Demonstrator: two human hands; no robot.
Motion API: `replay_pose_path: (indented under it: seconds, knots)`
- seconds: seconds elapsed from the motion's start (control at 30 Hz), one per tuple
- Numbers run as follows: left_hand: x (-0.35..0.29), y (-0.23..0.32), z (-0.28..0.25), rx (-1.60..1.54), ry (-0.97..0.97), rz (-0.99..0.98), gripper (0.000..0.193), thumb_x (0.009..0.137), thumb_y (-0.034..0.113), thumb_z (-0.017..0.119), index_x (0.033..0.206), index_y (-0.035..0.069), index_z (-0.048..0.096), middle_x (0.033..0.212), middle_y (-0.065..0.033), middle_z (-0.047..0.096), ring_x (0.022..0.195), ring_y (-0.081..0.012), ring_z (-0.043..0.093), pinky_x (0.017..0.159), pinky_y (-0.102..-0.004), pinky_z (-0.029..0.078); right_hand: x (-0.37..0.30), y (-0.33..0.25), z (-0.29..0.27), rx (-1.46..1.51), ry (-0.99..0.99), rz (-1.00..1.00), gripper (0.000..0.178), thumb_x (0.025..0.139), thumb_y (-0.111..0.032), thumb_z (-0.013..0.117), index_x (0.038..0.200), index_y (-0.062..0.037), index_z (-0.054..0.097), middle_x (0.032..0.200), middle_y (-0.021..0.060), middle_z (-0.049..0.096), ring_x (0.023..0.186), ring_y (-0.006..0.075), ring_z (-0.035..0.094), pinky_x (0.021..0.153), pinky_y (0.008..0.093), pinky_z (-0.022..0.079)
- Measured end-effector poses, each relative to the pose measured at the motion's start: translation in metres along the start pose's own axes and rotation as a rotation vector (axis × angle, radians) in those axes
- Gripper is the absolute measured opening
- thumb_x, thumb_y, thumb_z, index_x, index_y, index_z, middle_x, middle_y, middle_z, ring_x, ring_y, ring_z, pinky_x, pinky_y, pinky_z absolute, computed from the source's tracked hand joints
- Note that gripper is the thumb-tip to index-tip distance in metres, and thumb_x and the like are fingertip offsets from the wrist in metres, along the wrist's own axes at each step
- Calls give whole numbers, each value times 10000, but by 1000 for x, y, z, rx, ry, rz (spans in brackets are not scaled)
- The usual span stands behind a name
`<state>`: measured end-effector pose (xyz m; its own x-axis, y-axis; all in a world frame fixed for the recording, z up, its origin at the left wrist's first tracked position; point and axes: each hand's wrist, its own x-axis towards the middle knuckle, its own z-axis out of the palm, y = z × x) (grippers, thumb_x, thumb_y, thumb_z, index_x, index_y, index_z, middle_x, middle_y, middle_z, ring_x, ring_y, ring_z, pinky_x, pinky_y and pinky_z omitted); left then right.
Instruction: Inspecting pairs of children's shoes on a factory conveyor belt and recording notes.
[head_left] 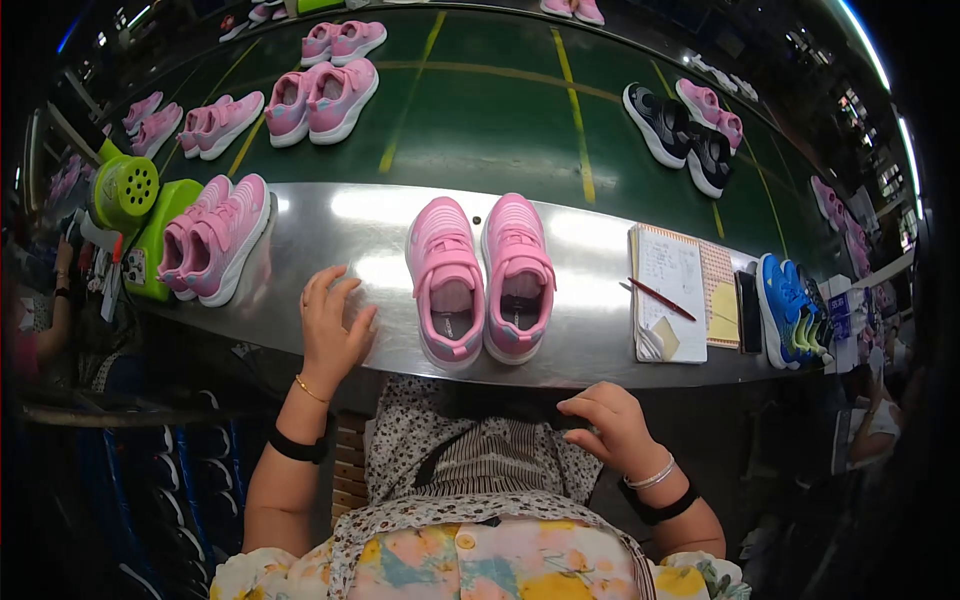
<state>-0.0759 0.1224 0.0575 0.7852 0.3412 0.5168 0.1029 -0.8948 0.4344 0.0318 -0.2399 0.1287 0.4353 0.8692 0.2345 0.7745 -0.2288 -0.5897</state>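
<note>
A pair of pink children's sneakers stands side by side on the metal table, heels toward me. The left sneaker [447, 290] and the right sneaker [520, 285] almost touch, each with a strap across the top. To their left, my left hand [335, 322] is over the table edge with its fingers apart, holding nothing. My right hand [612, 425] hovers in front of the table edge, fingers loosely curled and spread from the thumb, with nothing visible in it. Neither hand touches the sneakers.
Another pink pair [218, 240] stands at left beside a lime-green machine [125, 190]. On the right lie an open notebook [672, 290], a red pen [660, 298], a black phone [748, 312] and blue shoes [778, 310]. Beyond, a green conveyor belt [480, 110] carries pink and black shoes.
</note>
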Motion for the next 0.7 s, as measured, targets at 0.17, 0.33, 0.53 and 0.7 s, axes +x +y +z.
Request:
replay_pose_path:
  seconds: [0.17, 0.33, 0.53, 0.7]
  knots:
    - [0, 0, 22, 49, -85, -15, 425, 771, 192, 697, 1135, 20, 557, 1247, -180, 505, 1181, -358, 451, 1013, -438, 331, -62, 20, 42, -50, -305, 228, 244, 828, -293, 658, 982, -105, 640, 843, 69, 619, 801, 265, 606, 706, 369, 494]
    - [1, -3, 26, 154, -159, 21, 505, 833, 268, 642, 1253, 25, 502, 1328, -203, 463, 1257, -366, 405, 1055, -457, 299, -102, 43, 87, 40, -441, 376, 241, 881, -250, 582, 1030, -70, 638, 911, 129, 629, 884, 332, 606, 797, 406, 486]
    - [-3, 0, 27, 171, -136, 2, 462, 812, 282, 648, 1190, 44, 526, 1272, -187, 500, 1218, -359, 440, 1047, -479, 311, -119, 115, 107, 332, -131, 632, 286, 891, -224, 583, 1091, -24, 631, 1002, 176, 649, 929, 280, 634, 836, 350, 482]
    - [-5, 7, 25, 175, -128, -22, 485, 820, 310, 638, 1212, 50, 523, 1280, -188, 491, 1229, -350, 438, 1042, -497, 326, -108, 227, 128, 1127, 649, 1141, 221, 904, -197, 602, 1031, -16, 594, 896, 109, 658, 663, 201, 640, 554, 339, 537]
